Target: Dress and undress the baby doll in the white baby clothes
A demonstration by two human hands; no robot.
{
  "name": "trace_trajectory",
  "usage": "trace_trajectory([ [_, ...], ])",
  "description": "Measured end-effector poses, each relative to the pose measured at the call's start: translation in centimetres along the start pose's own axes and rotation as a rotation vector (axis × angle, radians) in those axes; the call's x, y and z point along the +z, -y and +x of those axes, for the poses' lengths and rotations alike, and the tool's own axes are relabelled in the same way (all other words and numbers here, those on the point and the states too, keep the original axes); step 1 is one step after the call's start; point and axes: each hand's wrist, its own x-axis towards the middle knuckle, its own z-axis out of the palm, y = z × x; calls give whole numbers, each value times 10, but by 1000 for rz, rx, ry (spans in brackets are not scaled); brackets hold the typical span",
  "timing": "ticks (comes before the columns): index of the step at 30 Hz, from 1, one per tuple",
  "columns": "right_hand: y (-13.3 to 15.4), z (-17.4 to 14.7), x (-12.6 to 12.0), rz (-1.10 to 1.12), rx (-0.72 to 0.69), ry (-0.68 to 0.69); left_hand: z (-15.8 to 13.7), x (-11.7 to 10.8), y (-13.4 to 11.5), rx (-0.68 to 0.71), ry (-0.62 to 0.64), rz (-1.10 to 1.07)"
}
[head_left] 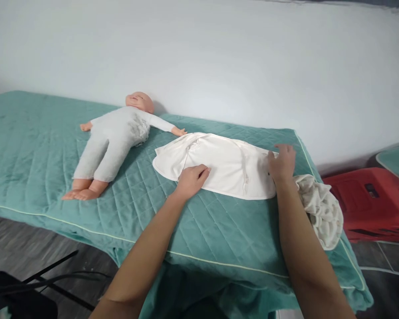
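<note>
A white baby garment (222, 161) lies spread out and folded lengthwise on the green quilted cover (146, 186), with small marks or fasteners near its right end. My left hand (192, 180) is closed at the garment's near edge, thumb against the curled fingers. At the right end, my right hand (283, 163) rests over the edge with thumb and fingers apart; some fingertips are hidden. Left of the garment a baby doll (109, 133) with a pale cloth body lies on its back. One of the doll's hands touches or nearly touches the garment's far edge.
A crumpled white cloth (319, 208) sits by my right forearm, near the bed's right edge. Beyond that edge is a red plastic object (372, 199). A white wall (199, 57) runs behind the bed. Black stand legs (53, 268) are at the lower left.
</note>
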Motion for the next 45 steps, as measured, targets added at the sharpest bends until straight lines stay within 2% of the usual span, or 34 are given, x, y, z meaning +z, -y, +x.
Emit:
trace_trajectory([
  [2, 23, -12, 2, 150, -163, 55, 0, -1, 0, 1, -6, -9],
  [5, 66, -41, 9, 304, -378, 250, 0, 0, -1, 7, -13, -24],
  [8, 102, -71, 17, 189, -436, 500, -1, 2, -3, 11, -67, -33],
  [11, 117, -88, 23, -26, -430, 634, -2, -4, 1, -27, -237, -35],
  [13, 117, -91, 25, -107, -447, 653, -2, -17, 17, -79, -402, 11],
  [15, 115, -92, 25, -148, -460, 645, -1, -36, 43, -168, -555, 109],
  [17, 113, -91, 24, -175, -469, 636, 1, -56, 75, -304, -631, 196],
  [20, 115, -90, 21, -197, -449, 676, 5, -76, 113, -518, -531, 213],
  [22, 124, -85, 21, -199, -400, 728, 8, -79, 124, -574, -434, 220],
  [25, 148, -71, 30, -164, -392, 778, 13, -76, 127, -546, -389, 237],
  [29, 190, -47, 60, -120, -441, 796, 25, -76, 129, -461, -399, 106],
  [32, 210, -39, 85, -104, -415, 725, 41, -83, 137, -434, -500, -23],
  [35, 214, -42, 99, -77, -414, 626, 60, -89, 149, -436, -633, -15],
  [37, 211, -46, 102, -67, -417, 591, 74, -91, 156, -429, -661, 25],
  [41, 209, -48, 102, -97, -440, 594, 96, -91, 165, -369, -615, 176],
  [45, 214, -52, 98, -132, -513, 664, 100, -92, 157, -344, -549, 313],
])
